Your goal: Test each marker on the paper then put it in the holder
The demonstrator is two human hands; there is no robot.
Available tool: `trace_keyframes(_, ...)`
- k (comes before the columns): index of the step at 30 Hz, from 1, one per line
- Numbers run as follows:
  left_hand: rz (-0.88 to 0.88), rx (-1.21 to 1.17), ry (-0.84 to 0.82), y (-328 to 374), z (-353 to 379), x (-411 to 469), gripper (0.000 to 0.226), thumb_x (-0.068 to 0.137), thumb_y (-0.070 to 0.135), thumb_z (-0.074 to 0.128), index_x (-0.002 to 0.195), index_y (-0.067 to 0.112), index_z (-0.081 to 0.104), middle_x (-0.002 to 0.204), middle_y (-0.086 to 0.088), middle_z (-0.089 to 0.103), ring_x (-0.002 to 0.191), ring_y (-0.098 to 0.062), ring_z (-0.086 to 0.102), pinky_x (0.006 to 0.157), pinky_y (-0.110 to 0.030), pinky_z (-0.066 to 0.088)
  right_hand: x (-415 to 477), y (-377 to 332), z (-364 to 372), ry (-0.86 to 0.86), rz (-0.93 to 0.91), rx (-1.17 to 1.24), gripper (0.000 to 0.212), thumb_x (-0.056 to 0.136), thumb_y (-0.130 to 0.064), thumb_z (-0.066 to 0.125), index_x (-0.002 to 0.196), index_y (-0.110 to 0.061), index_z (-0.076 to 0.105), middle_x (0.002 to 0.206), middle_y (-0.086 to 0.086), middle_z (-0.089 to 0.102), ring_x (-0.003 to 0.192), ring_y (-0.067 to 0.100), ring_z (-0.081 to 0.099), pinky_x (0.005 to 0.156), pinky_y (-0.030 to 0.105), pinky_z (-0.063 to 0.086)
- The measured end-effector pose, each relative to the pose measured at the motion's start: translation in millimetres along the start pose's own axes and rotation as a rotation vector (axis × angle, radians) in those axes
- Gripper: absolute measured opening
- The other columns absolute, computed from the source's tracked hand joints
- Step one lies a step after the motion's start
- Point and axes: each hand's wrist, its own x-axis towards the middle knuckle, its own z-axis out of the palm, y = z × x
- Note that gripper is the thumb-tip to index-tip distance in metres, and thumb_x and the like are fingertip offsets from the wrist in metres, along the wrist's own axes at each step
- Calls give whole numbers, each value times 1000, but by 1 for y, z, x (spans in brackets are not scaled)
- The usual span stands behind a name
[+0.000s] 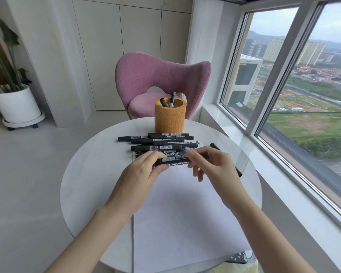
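Marker [175,159], black with a white printed label, gripped level at both ends: left hand [144,170] pinching one end between thumb and curled fingers, right hand [211,164] curled round the other end, spare fingers hanging loose below. Cap on or off: cannot tell, both ends hidden in the fingers. Directly under the grip, white paper [185,213], spread back toward the body across a round white table [83,184]; dark marks on the paper's far edge, just beneath and behind the held barrel. Just beyond the grip, pile of markers [159,142], all black, lying roughly parallel and stacked against one another, the nearest close to the fingertips. Farther beyond the pile, in line with the grip, holder [170,119], an orange-brown cylinder standing upright near the table's far edge, with two stowed markers [172,99] leaning against its rim. To the right of the grip, passing behind the right hand, stray marker [239,171], slanted away from the pile; touched by the hand or lying free, cannot tell. Well past the holder, pink chair [161,75]. Far off to the left of the grip, white plant pot [16,104] on the floor; to the right, window [303,85] over buildings and green fields.
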Motion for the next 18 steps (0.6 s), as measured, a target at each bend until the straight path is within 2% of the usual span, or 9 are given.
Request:
trace_keyframes(3, -43, -83, -61, 4, 3, -2, 10, 94, 29, 49, 97, 20, 53, 81, 18, 53, 80, -6, 49, 70, -26, 39, 2, -2, 8, -37, 27, 81, 28, 92, -25, 61, 69, -9, 60, 53, 3, 57, 46, 18, 47, 44, 26, 36)
trace_keyframes(7, -114, -126, -151, 5, 4, -4, 13, 96, 37, 40, 94, 27, 49, 87, 12, 58, 81, -9, 50, 74, -30, 42, 7, 3, 23, -126, 25, 67, 30, 95, -24, 58, 70, -7, 60, 54, 8, 56, 43, 19, 48, 41, 26, 35)
trace_keyframes(10, -128, -102, -149, 3, 3, -7, 17, 95, 42, 38, 86, 30, 47, 69, 16, 54, 66, -8, 47, 58, -22, 36, 9, 9, 31, -157, 36, 112, 32, 97, -20, 54, 68, -8, 58, 57, 12, 57, 46, 21, 49, 42, 26, 36)
trace_keyframes(12, -154, -123, -145, 0, 2, -8, 21, 95, 42, 41, 82, 27, 48, 60, 11, 47, 56, -12, 40, 52, -23, 30, 9, 11, 34, -187, 34, 132, 32, 98, -19, 52, 69, -8, 57, 57, 11, 57, 46, 20, 48, 43, 25, 36)
trace_keyframes(16, -186, -301, -180, -4, -1, -9, 34, 85, 56, 41, 74, 25, 51, 55, 7, 41, 56, -14, 34, 57, -30, 32, 11, 14, 37, -219, 49, 165, 31, 100, -20, 49, 74, -5, 58, 56, 11, 56, 43, 18, 46, 42, 22, 35)
trace_keyframes(18, -207, -375, -193, -4, -2, -7, 38, 83, 55, 42, 73, 20, 52, 53, 5, 35, 54, -15, 31, 55, -30, 30, 11, 15, 37, -220, 55, 176, 31, 100, -20, 49, 76, -3, 57, 56, 12, 56, 43, 18, 45, 42, 22, 34)
